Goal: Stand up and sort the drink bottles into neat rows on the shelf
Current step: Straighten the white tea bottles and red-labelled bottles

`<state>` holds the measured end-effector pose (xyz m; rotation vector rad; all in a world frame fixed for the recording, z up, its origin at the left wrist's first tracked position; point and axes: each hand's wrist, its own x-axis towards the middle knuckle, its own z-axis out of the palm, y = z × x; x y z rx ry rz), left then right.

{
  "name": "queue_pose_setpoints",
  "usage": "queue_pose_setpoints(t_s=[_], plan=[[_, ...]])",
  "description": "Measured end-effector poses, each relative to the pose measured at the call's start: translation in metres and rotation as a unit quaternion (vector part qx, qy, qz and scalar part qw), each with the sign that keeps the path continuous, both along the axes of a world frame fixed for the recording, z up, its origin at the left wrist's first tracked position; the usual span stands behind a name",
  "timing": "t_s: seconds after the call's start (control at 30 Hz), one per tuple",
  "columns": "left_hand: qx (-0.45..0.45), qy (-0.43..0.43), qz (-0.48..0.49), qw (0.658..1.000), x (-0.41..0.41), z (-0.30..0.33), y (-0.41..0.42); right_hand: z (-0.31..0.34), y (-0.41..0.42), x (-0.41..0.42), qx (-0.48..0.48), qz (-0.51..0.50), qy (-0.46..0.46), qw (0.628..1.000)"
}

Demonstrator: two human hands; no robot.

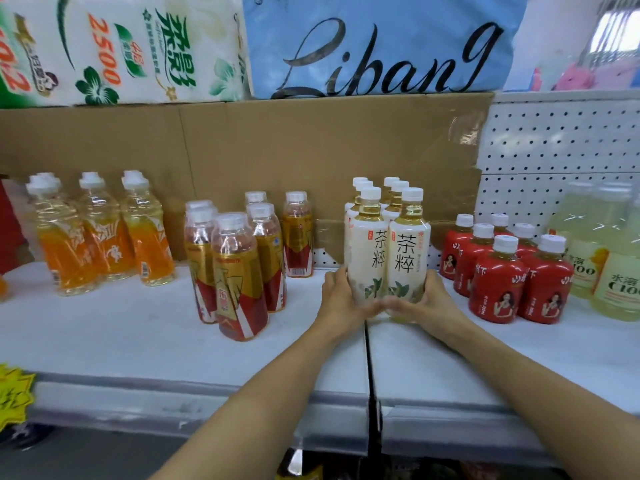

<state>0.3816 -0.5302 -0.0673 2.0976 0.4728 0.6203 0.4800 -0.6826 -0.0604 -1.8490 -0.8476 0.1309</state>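
Observation:
Several white-labelled tea bottles stand in two rows at the middle of the white shelf. My left hand wraps the base of the front left bottle, and my right hand wraps the base of the front right one. Both hands press the pair from opposite sides. Left of them stand red-and-gold tea bottles in loose rows, and orange drink bottles further left. Red-labelled short bottles stand in rows to the right, with pale yellow bottles at the far right.
Brown cardboard lines the back of the shelf, with white pegboard to the right. Tissue packs and a blue pack sit on the shelf above. A dark seam splits the shelf boards. A yellow price tag hangs at the left edge.

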Motion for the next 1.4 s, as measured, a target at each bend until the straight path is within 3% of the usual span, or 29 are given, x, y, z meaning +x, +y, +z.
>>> queue_pose_setpoints(t_s=[0.1, 0.27, 0.4, 0.53, 0.6, 0.67, 0.77, 0.83, 0.9, 0.97, 1.1, 1.23, 1.4], plan=[[-0.013, -0.03, 0.011, 0.999, 0.005, -0.001, 0.003, 0.002, 0.0, -0.004, 0.015, -0.043, 0.011, 0.999], [-0.048, -0.012, -0.028, 0.998, 0.007, -0.002, 0.007, -0.006, -0.003, 0.004, 0.012, -0.028, 0.026, 0.999], [-0.059, 0.019, -0.035, 0.997, 0.001, 0.002, 0.005, -0.004, -0.005, 0.002, -0.085, -0.017, -0.006, 0.996], [0.0, 0.079, -0.078, 0.994, -0.034, 0.022, -0.005, 0.028, -0.01, -0.016, -0.241, 0.026, 0.078, 0.967], [0.034, 0.065, -0.103, 0.992, -0.066, 0.034, -0.006, 0.046, -0.017, -0.031, -0.326, 0.014, 0.068, 0.943], [0.093, -0.007, -0.089, 0.992, -0.107, 0.045, -0.002, 0.057, -0.019, -0.052, -0.372, 0.008, 0.006, 0.928], [0.27, -0.197, 0.016, 0.942, -0.152, 0.049, 0.022, 0.063, 0.003, -0.09, -0.323, 0.068, -0.09, 0.94], [0.322, -0.262, 0.108, 0.903, -0.164, 0.04, 0.055, 0.063, 0.033, -0.112, -0.246, 0.135, -0.074, 0.957], [0.283, -0.254, 0.146, 0.914, -0.174, 0.043, 0.087, 0.062, 0.07, -0.119, -0.185, 0.174, -0.048, 0.966], [0.193, -0.199, 0.15, 0.949, -0.176, 0.047, 0.117, 0.061, 0.107, -0.117, -0.144, 0.199, -0.01, 0.969], [0.06, -0.139, 0.072, 0.986, -0.173, 0.053, 0.163, 0.057, 0.163, -0.112, -0.087, 0.28, 0.099, 0.951], [0.059, -0.107, -0.013, 0.992, -0.177, 0.051, 0.185, 0.051, 0.194, -0.115, -0.085, 0.309, 0.113, 0.94], [0.028, -0.099, -0.016, 0.995, -0.207, 0.047, 0.228, 0.049, 0.236, -0.149, -0.08, 0.311, 0.098, 0.942]])
